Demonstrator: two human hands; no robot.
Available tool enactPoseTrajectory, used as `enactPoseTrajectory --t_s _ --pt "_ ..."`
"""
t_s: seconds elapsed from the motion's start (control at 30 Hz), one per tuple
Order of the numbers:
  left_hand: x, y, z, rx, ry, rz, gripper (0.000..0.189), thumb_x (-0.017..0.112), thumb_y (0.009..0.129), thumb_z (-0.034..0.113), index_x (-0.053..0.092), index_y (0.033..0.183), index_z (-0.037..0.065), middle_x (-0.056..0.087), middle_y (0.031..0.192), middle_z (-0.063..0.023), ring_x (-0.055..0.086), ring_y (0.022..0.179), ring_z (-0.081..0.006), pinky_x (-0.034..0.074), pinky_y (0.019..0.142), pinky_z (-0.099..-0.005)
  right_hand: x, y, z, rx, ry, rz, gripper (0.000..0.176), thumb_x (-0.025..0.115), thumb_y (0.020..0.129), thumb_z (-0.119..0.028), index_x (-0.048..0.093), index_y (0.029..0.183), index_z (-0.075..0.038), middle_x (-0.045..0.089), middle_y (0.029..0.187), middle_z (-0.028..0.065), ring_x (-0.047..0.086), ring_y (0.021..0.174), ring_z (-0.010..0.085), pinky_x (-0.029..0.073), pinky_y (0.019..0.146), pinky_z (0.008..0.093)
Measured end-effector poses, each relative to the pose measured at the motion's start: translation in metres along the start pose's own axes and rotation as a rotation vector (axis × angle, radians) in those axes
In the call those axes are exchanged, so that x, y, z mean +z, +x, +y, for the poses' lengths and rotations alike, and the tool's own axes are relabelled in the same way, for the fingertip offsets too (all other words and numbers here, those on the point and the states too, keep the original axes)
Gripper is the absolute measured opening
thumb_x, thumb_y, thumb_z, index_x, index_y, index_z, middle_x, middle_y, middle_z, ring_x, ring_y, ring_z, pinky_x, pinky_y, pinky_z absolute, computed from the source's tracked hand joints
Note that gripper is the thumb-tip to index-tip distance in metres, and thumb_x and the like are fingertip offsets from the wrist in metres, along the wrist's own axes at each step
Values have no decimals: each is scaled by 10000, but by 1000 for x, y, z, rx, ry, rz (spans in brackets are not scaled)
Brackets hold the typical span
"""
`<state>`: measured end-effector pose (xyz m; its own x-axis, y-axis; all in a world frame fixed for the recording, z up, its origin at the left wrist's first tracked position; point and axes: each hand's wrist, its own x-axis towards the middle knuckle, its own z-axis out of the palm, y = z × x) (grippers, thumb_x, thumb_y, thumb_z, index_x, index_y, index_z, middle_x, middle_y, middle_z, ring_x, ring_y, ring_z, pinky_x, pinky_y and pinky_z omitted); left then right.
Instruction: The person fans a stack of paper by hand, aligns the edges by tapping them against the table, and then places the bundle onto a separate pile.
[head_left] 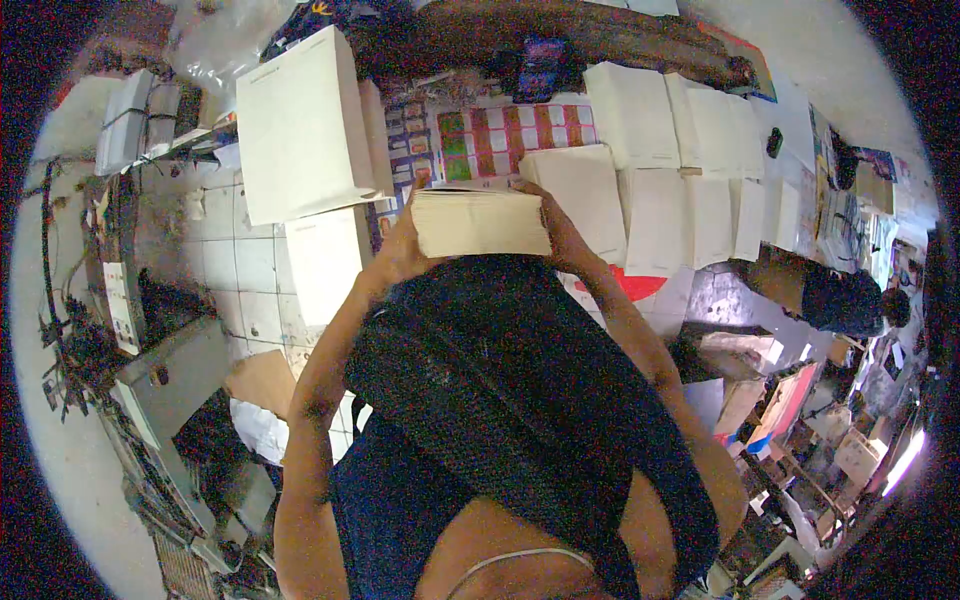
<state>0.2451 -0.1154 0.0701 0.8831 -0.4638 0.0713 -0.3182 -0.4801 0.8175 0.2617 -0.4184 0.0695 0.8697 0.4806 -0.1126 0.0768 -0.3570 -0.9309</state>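
A thick stack of cream paper sheets (482,224) is held in front of my body, its layered edge facing me. My left hand (404,240) grips its left end and my right hand (562,232) grips its right end. Most fingertips are hidden behind the stack. Beyond it lies a printed sheet with coloured panels (515,140). To the left stands a tall pile of white printed sheets (302,130), with a lower pile (328,262) beside it. Close to my right hand sits another paper stack (580,200).
Several more paper stacks (655,220) stand in rows on the right. White floor tiles (225,225) show at the left, near a grey metal cabinet (178,375). A brown cardboard piece (260,384) lies on the floor. Another person (845,300) is at the far right.
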Motion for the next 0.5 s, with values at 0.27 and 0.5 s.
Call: enactPoseTrajectory --t_s 0.27,0.5 --pt "-12 21 28 -215 -348 -11 947 844 645 221 314 1410 50 451 1354 -213 478 1220 -360 403 1018 -427 5 0 -8 -22 10 157 1028 850 636 -400 293 1425 -49 414 1391 182 407 1291 294 334 1085 408" --pt "-25 20 22 -135 125 -7 541 625 823 117 420 1320 50 533 1261 -211 515 1144 -401 409 995 -441 -6 -1 -37 -23 -77 136 779 809 702 -301 428 1331 -41 478 1328 181 458 1230 345 355 1051 431"
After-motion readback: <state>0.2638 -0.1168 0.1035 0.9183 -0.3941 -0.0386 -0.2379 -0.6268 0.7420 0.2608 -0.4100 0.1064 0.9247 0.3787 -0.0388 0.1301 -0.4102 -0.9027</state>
